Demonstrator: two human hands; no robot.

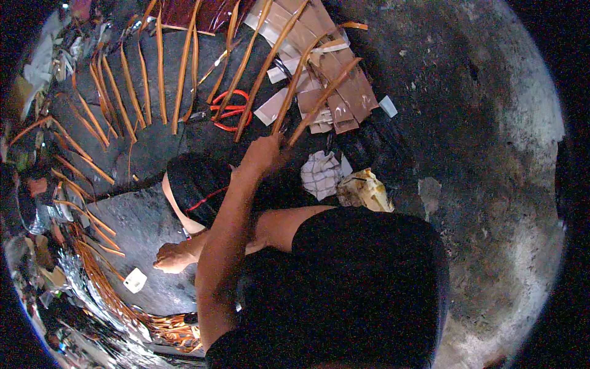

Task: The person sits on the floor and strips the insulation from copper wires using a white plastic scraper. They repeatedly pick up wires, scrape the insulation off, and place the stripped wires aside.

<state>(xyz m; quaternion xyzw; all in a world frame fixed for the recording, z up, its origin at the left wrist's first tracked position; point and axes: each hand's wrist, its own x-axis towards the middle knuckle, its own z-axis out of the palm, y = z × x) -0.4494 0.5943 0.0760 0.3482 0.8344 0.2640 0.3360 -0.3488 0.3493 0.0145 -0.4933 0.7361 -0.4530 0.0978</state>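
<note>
My left arm reaches up through the middle, and my left hand point(263, 154) is closed at the lower end of a long brown strip point(289, 101). The fingers are partly dark, so the exact grip is hard to see. Just right of it, another brown strip point(326, 100) slants across a pile of flat brown pieces point(344, 101). More glossy strips, such as one brown strip point(161, 67), fan out in a wide arc to the left. Scissors with red-orange handles point(230, 111) lie beneath the strips, left of the hand. My right hand does not show.
My bare foot point(174, 257) rests on the grey floor point(153, 215), near a white tag point(135, 280). A checked crumpled cloth point(321, 175) and crumpled yellowish wrapping point(367, 189) lie past my knee. At lower left, a brown strip bundle point(175, 331) sits beside shiny clutter.
</note>
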